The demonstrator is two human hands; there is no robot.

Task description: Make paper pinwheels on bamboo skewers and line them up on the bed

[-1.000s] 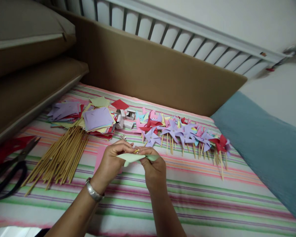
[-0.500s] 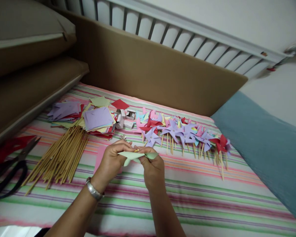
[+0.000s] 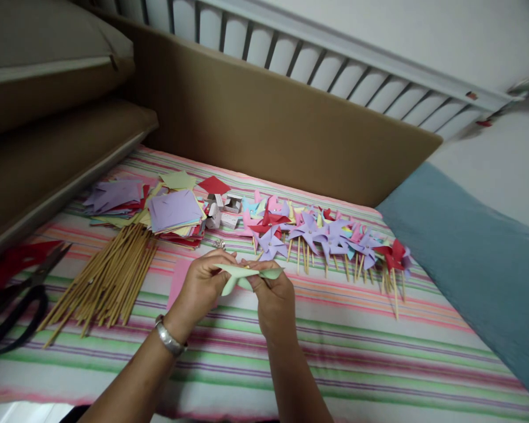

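On a striped cloth (image 3: 357,346), at your far left, black-handled scissors (image 3: 37,282) lie open beside a red paper piece (image 3: 15,261). Next comes a fanned bundle of thin wooden sticks (image 3: 108,276), with a loose heap of slit paper (image 3: 114,197) and a neater stack of paper squares (image 3: 175,211), lilac on top, beyond it. A pink sheet (image 3: 177,279) lies partly under your left hand (image 3: 203,279), which pinches the left part of a curled pale green paper (image 3: 233,276), held above the cloth at front centre. Small white boxes (image 3: 229,220) sit beyond it. Your right hand (image 3: 275,299) pinches the green paper's right part between thumb and fingers. Further right, finished pinwheels (image 3: 308,232) in lilac, red, pink, yellow and blue lie in a row, then a blue-grey surface (image 3: 458,252).
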